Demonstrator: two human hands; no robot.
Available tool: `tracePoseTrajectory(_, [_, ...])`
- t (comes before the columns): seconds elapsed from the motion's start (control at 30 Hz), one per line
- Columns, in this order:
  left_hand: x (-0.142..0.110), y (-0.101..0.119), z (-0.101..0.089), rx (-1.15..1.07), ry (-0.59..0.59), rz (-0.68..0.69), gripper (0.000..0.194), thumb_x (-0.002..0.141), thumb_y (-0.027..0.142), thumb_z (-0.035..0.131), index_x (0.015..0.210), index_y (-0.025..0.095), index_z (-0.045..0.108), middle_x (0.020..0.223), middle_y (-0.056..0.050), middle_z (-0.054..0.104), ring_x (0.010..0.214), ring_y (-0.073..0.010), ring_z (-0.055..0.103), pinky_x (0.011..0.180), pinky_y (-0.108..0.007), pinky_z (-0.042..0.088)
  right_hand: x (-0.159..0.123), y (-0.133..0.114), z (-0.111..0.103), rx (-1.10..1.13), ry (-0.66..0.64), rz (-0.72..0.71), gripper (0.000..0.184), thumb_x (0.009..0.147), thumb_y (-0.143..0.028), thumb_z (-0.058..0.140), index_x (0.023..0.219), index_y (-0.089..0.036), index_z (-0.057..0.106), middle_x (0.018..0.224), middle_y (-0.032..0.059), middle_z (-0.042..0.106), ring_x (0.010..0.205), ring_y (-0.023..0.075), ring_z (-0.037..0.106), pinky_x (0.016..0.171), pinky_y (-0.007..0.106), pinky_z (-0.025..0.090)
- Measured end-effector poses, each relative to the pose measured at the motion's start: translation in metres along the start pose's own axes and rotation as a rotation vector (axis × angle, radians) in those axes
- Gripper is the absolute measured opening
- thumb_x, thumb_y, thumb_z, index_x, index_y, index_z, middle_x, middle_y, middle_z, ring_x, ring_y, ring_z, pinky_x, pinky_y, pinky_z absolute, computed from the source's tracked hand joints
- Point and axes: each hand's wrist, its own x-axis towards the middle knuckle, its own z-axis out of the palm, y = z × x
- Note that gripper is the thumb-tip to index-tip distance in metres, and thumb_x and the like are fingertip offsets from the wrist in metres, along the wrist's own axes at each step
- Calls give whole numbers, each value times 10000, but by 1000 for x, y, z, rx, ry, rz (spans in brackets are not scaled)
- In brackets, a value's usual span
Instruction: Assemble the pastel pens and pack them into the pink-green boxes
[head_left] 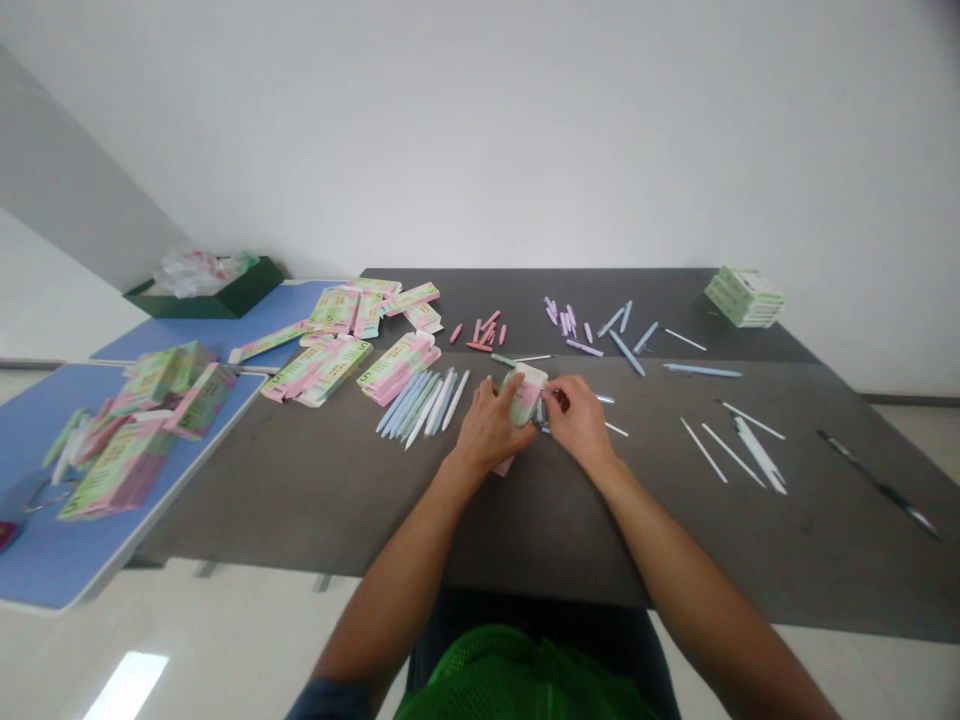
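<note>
A small pink-and-green carton (531, 390) with a white end flap is held tilted at the middle of the dark table. My left hand (489, 428) is closed around its left side, thumb pointing right. Just right of the carton, my right hand (576, 415) pinches at its edge; what lies between those fingertips is hidden. Something greyish shows between the two hands, too small to name. A row of pale blue and white pens (424, 405) lies left of my left hand. A green pen piece (504, 360) and a thin white refill (534, 357) lie just beyond the carton.
Flat cartons (337, 312) lie at the back left, more cartons (124, 465) on the blue table (225, 440). Red pieces (487, 330), purple pieces (570, 320) and blue barrels (627, 352) lie behind. White refills (733, 455), a black pen (877, 483) and stacked boxes (745, 297) are right.
</note>
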Motion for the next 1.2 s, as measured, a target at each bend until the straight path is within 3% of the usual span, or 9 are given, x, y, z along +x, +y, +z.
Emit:
tracePoseTrajectory(0.13, [1,-2,0,-65,-25,-28,849,741,418,747,1479,214,380,1200,-136,553,1122,-328,593,977,-454,490,-4,-5,0,40,-11,57,103,899,-268,571,872,-196,639,861,56,608,728,181,573,698,320,487])
tracePoseTrajectory(0.3, [4,0,5,-210,65,-41,874,704,433,795,1423,162,378,1330,-178,562,1266,-335,554,1067,-464,453,-9,-8,6,197,-42,205,216,901,-397,605,994,-205,639,947,74,676,779,197,636,722,339,527])
tracePoseTrajectory(0.43, [4,3,11,-370,15,-145,861,717,409,796,1417,136,375,1208,-159,648,1066,-285,663,928,-417,532,-9,-4,8,382,-132,358,324,867,-411,646,1123,-217,604,1101,86,712,872,213,689,775,369,563])
tracePoseTrajectory(0.6, [5,-1,11,-475,-145,-95,770,815,331,695,1487,155,361,976,-49,716,770,-172,671,759,-313,544,-1,12,-10,473,-210,393,284,841,-331,664,1097,-216,616,1078,79,747,950,224,713,868,397,556])
tracePoseTrajectory(0.73, [14,-18,-2,-203,-10,-205,292,888,223,561,1156,189,671,935,-58,722,817,-182,670,822,-321,526,3,25,-23,383,-349,353,265,851,-249,640,1115,-233,638,1083,64,762,979,219,719,912,409,543])
tracePoseTrajectory(0.8, [18,-29,-9,-1,82,-285,201,900,242,554,1013,181,710,1025,-103,713,940,-229,671,887,-354,514,2,29,-24,335,-374,320,287,852,-226,638,1139,-241,641,1115,62,758,1008,218,716,937,414,538])
tracePoseTrajectory(0.9, [19,-41,-15,200,111,-410,301,856,371,649,1070,165,693,1126,-169,678,1038,-314,655,882,-399,520,1,31,-23,324,-400,289,310,857,-220,638,1166,-246,643,1141,64,754,1010,220,718,929,417,550])
tracePoseTrajectory(1.03, [18,-45,-12,258,5,-462,481,778,442,723,1143,136,660,1166,-226,655,1035,-367,664,837,-418,531,0,25,-22,317,-416,268,301,861,-218,639,1160,-240,660,1132,66,757,981,229,722,904,433,563])
tracePoseTrajectory(1.2, [22,-45,-9,284,-90,-501,357,797,373,663,1055,129,697,1090,-238,706,1007,-363,689,784,-386,531,0,18,-23,287,-406,263,290,852,-206,650,1138,-242,681,1067,57,770,907,220,725,865,417,564])
